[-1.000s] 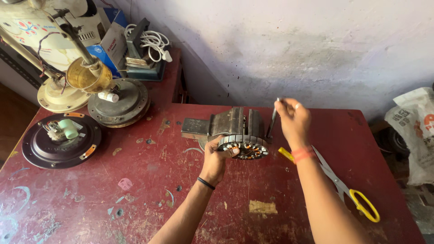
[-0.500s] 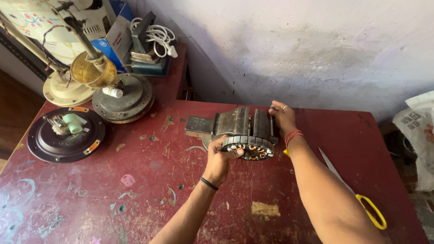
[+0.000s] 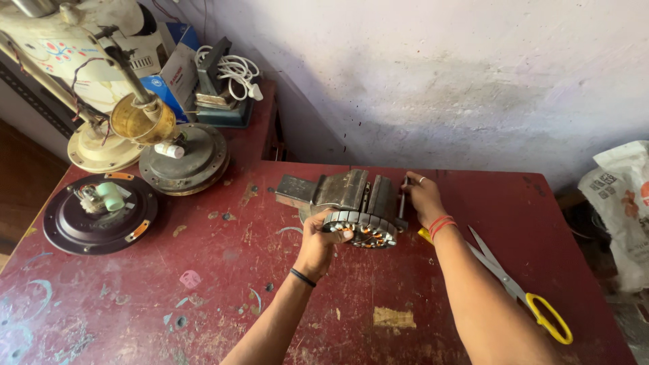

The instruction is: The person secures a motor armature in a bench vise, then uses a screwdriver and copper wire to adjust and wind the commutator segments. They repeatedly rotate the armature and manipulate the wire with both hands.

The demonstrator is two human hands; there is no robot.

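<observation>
Scuffed dark red worktable (image 3: 223,284) filling the lower frame, stained whitewashed wall (image 3: 439,81) across the top, dim floor (image 3: 20,182) at far left, soft daylight

One head-worn camera looks steeply down, close above the red table (image 3: 203,284).

Right hand (image 3: 420,196) — down beside vise (image 3: 351,192)

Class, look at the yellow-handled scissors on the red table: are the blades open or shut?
Shut: the scissors' blades lie together as one strip beside the right forearm.
</observation>
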